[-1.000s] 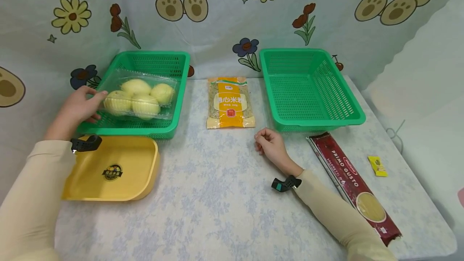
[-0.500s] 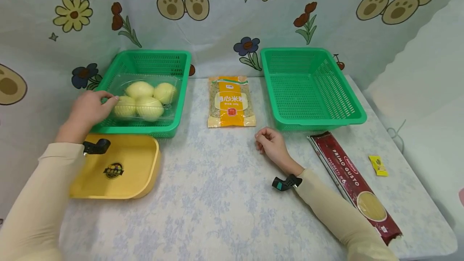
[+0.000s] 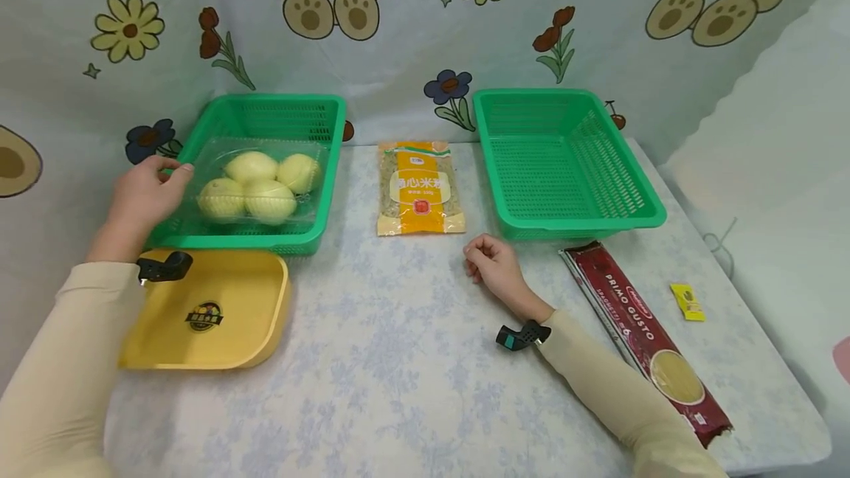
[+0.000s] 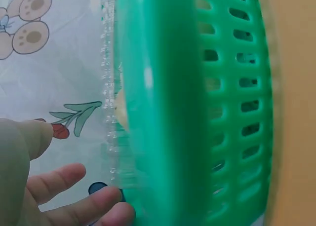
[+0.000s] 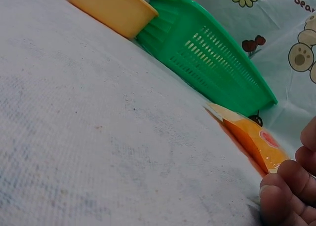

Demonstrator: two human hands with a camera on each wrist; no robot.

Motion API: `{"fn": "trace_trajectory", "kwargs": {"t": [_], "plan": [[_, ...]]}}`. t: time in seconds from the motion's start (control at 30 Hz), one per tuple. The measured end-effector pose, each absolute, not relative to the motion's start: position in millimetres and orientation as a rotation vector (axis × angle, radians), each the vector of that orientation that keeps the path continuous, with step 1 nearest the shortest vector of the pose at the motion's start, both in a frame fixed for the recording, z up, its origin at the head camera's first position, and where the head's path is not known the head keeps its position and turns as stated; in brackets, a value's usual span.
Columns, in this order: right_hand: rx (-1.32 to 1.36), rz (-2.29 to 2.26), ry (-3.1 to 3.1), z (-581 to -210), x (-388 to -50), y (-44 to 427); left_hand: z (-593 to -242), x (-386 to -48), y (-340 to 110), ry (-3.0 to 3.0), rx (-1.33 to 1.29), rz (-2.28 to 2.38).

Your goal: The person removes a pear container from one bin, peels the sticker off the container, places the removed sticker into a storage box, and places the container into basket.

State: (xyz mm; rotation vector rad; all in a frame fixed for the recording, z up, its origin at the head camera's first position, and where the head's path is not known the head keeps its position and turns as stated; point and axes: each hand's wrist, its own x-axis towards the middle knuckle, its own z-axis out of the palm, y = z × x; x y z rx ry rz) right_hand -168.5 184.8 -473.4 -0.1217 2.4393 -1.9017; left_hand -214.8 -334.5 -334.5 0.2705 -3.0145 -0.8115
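A clear plastic box of several pale yellow-green round fruits lies in the left green basket. My left hand hovers over that basket's left side, just left of the box. Its thumb and fingers stand apart with nothing between them in the left wrist view, where the basket's wall hides most of the fruit. My right hand rests on the table, fingers loosely curled and holding nothing. Nearest to it is an orange-and-clear food packet, also seen beyond the fingertips in the right wrist view.
A yellow tray stands in front of the left basket. At the back right is a second green basket. A dark red spaghetti packet lies beside the right forearm, with a small yellow packet farther right.
The clear box was tilted in my left hand's grip and has come down flatter in the basket. My left hand has let go and drawn back left. The right hand has stayed put.
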Motion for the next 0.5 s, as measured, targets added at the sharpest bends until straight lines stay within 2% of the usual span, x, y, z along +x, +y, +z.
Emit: {"fn": "trace_trajectory", "kwargs": {"t": [0.17,0.33,0.5], "plan": [[-0.153,-1.838,2.413,-459,-169,187,-330,-211,-328,-2.990,0.277,-0.837],[-0.477,-1.648,2.492,-428,-169,192,-320,-208,-316,-2.988,0.237,-0.802],[-0.732,-1.467,2.636,-381,-174,204,-307,-209,-297,-3.010,0.133,-0.716]]}}
